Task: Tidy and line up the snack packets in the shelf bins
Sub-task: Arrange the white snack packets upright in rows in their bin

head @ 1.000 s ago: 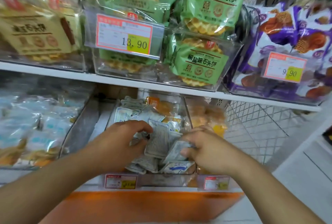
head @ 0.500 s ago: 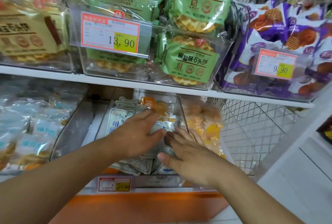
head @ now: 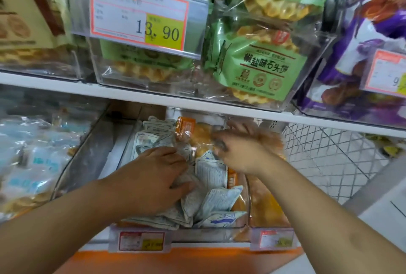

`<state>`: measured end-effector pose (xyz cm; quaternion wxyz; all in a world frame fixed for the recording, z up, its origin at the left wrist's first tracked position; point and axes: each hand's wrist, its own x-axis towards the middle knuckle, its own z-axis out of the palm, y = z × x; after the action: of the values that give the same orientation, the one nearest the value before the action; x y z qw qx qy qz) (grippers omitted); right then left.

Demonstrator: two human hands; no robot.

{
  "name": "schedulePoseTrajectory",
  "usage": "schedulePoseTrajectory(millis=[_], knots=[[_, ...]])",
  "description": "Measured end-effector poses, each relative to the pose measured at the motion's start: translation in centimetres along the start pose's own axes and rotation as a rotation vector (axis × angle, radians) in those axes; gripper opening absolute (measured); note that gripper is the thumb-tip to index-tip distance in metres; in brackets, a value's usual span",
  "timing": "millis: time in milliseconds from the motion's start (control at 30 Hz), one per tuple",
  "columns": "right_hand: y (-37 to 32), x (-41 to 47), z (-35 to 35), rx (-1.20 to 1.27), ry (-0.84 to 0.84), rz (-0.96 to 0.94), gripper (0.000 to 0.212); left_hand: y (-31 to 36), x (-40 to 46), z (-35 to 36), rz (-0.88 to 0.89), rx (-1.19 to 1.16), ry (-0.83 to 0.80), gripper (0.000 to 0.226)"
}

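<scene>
Flat-palmed, left hand (head: 151, 180) presses small white crinkly plastic snack packets (head: 211, 201) in the clear lower-centre bin (head: 248, 203); right hand (head: 239, 152) pinches one. Light, slippery; grasp edges.

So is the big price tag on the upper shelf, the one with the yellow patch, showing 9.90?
No, the red-bordered price tag with the yellow patch reads 13.90, clipped in front of the green waffle biscuit packets.

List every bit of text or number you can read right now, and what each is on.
"13.90": price tag on the upper clear bin.
"椒盐味石头饼": green snack bag on the upper shelf.
"9": cut off, on the price tag by the purple bags.
Too blurred to read: the lower bin tags, and the white packets under the hands.
</scene>
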<state>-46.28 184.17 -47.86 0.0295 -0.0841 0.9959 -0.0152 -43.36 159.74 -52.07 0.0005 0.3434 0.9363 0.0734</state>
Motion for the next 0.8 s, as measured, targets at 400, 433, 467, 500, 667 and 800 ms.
schedulePoseTrajectory(millis=[400,433,467,500,667,800], knots=[[-0.6,-0.6,-0.6,0.477,0.359,0.085,0.021,0.1,-0.1,-1.1,-0.125,-0.228,0.066,0.094],[-0.6,-1.3,-0.8,0.574,0.415,0.080,0.027,0.3,-0.1,-1.2,-0.134,-0.242,0.070,0.095],[-0.4,-2.0,-0.9,0.646,0.473,0.075,0.033,0.5,-0.2,-1.4,-0.138,-0.247,0.068,0.095],[-0.1,-2.8,-1.2,0.681,0.527,0.081,0.034,0.8,-0.2,-1.6,-0.137,-0.244,0.059,0.095],[1.9,-7.1,-1.2,0.862,0.656,0.174,0.021,2.2,-0.4,-1.6,-0.110,-0.279,0.037,0.078],[4.7,-11.2,-1.0,1.122,0.784,0.307,0.013,2.7,-0.3,-1.2,-0.159,-0.345,0.033,0.069]])
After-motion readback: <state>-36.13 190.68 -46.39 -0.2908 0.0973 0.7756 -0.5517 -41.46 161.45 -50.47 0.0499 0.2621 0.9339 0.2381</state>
